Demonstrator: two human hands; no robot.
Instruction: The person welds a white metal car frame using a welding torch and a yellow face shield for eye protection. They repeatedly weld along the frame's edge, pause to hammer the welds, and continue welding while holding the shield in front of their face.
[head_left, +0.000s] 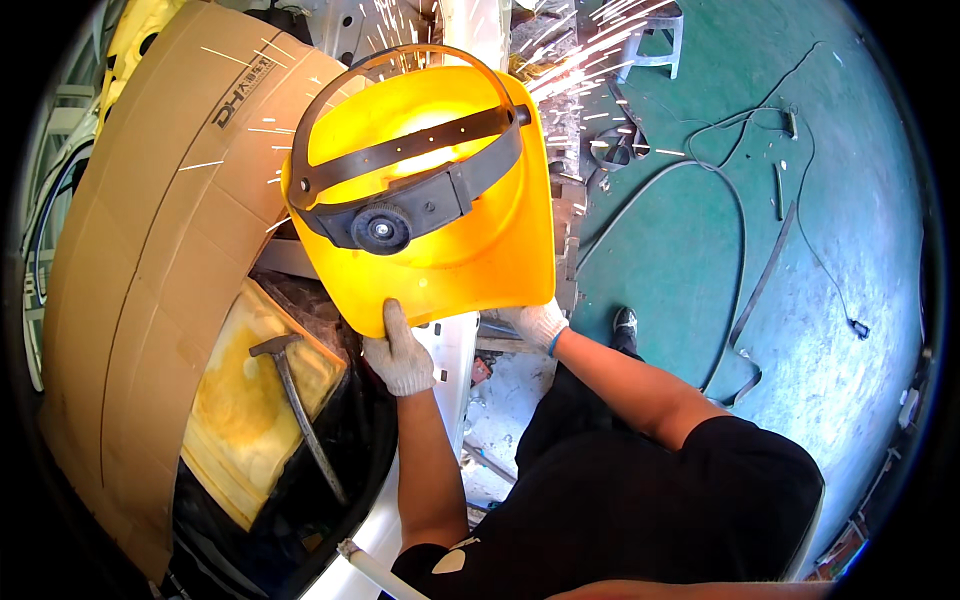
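Observation:
A yellow face shield with a black head strap and an adjusting knob is held up before me, its inner side toward me. My left hand, in a pale work glove, grips the lower left edge, thumb lying over the inner face. At the lower right corner is my right hand, also gloved; the shield hides its fingers, so I cannot make out its hold. Bright sparks spray out from behind the shield's far side. Whatever they come from is hidden by the shield.
Left of the shield stands a large cardboard sheet. A hammer lies across a stained yellow pad. White metal panelling runs beneath my hands. On the green floor lie cables, with a stool at the far right.

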